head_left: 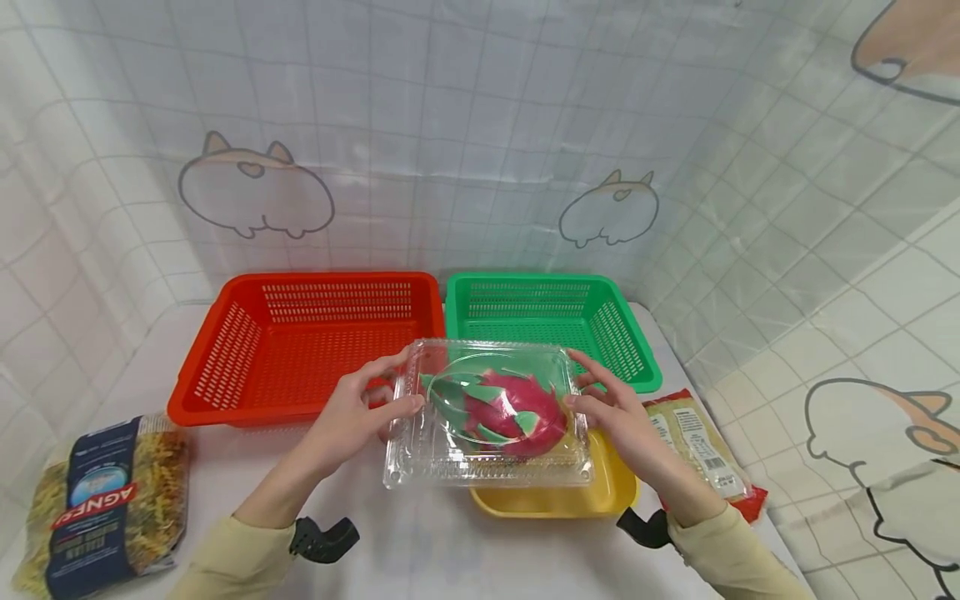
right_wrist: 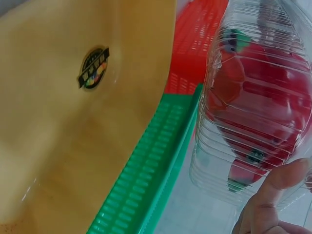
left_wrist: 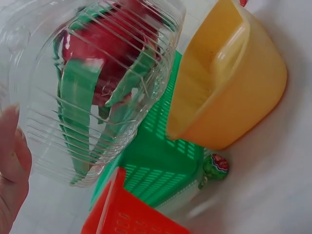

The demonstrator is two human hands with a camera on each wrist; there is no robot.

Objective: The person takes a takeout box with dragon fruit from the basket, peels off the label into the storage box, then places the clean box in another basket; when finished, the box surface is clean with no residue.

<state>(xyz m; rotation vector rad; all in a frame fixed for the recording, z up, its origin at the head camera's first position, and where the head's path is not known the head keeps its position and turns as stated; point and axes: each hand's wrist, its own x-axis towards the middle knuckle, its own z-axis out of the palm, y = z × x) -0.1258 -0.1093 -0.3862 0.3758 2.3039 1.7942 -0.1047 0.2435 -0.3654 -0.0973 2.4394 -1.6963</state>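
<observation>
A clear plastic clamshell box (head_left: 412,467) is held up between both hands, its lid closed over a pink-and-green dragon fruit (head_left: 517,412). My left hand (head_left: 360,408) grips its left edge, thumb on top. At the right edge, my right hand (head_left: 618,417) grips it the same way. Seen from the left wrist, the dragon fruit (left_wrist: 117,53) shows through the ribbed wall, with the hand (left_wrist: 12,165) at the box's side. In the right wrist view the hand (right_wrist: 273,200) has a finger against the box. Below the box is a yellow basin (head_left: 551,504), partly hidden.
A red basket (head_left: 195,400) and a green basket (head_left: 645,367) stand at the back. An AGNESI pasta bag (head_left: 97,508) lies front left; a red-edged packet (head_left: 705,446) lies right. A small round green-and-red item (left_wrist: 215,166) sits by the green basket.
</observation>
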